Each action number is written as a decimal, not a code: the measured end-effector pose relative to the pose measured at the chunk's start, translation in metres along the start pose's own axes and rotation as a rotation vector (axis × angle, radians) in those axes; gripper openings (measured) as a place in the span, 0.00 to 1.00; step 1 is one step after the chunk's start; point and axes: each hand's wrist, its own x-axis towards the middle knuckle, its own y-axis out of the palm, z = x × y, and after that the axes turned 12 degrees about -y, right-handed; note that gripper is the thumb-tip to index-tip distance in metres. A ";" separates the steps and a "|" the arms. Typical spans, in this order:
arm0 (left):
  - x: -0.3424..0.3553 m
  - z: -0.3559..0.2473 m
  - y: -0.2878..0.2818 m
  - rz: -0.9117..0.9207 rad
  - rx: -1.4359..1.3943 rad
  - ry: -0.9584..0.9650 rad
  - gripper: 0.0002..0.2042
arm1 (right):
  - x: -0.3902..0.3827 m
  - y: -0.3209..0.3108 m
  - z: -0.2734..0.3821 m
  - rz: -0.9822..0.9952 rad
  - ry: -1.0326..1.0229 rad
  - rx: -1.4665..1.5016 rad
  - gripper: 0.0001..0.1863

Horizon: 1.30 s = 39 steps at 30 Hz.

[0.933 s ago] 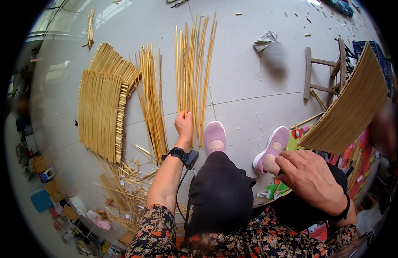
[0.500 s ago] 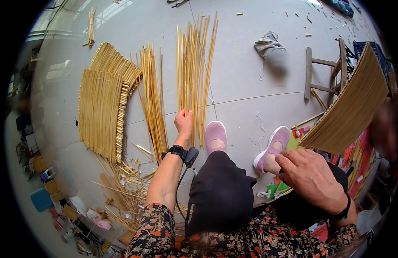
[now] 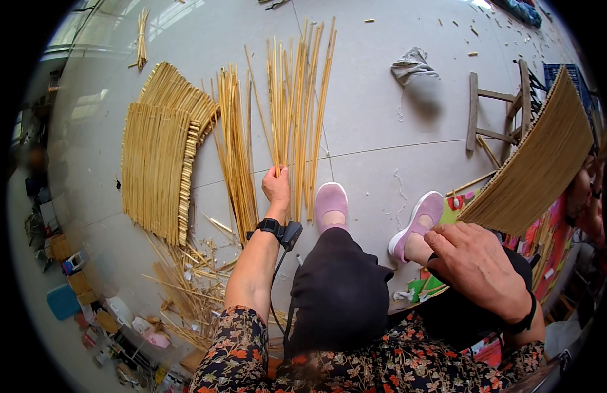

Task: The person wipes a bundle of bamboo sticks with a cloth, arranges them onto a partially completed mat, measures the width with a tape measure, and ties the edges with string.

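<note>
My left hand (image 3: 276, 187) is closed on thin straw-coloured sticks (image 3: 275, 154) at the lower end of a loose row; one leans left from the others. Just left lies a denser pile of sticks (image 3: 234, 157), beside two overlapping mats of bound sticks (image 3: 152, 170). My right hand (image 3: 470, 265), fingers curled and pressed together, rests by my right knee; anything under its fingers is hidden. My pink shoes (image 3: 331, 203) are on the tiled floor, below the sticks.
A tilted mat (image 3: 532, 164) stands right, beside a wooden stool (image 3: 493, 93) and blue crate (image 3: 553, 73). A grey cloth (image 3: 411, 62) lies ahead, offcuts (image 3: 185, 281) lower left, clutter (image 3: 80, 288) along the left. Another person's blurred limb (image 3: 578, 183) is at far right.
My left hand has shifted slightly left, and a stick in it now slants left, away from the row. The other person's limb at the right edge shows more. My right hand has barely moved.
</note>
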 end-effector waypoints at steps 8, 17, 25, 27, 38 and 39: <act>0.009 0.001 -0.015 -0.086 0.008 0.033 0.12 | 0.003 0.004 0.000 -0.002 0.003 -0.039 0.10; 0.024 0.018 -0.016 -0.078 0.171 0.030 0.12 | 0.005 0.003 0.002 0.029 0.010 -0.027 0.13; 0.023 0.008 -0.015 -0.045 0.243 0.006 0.11 | 0.005 -0.002 0.002 0.031 -0.009 -0.004 0.15; 0.016 0.008 -0.012 -0.097 0.151 0.149 0.11 | 0.004 -0.001 0.002 0.031 -0.003 0.001 0.15; -0.001 -0.007 0.001 0.014 0.277 0.068 0.10 | -0.002 -0.002 0.002 0.029 -0.003 -0.003 0.14; -0.002 -0.009 0.001 0.008 0.293 0.075 0.10 | -0.002 -0.002 0.003 0.030 -0.002 -0.004 0.14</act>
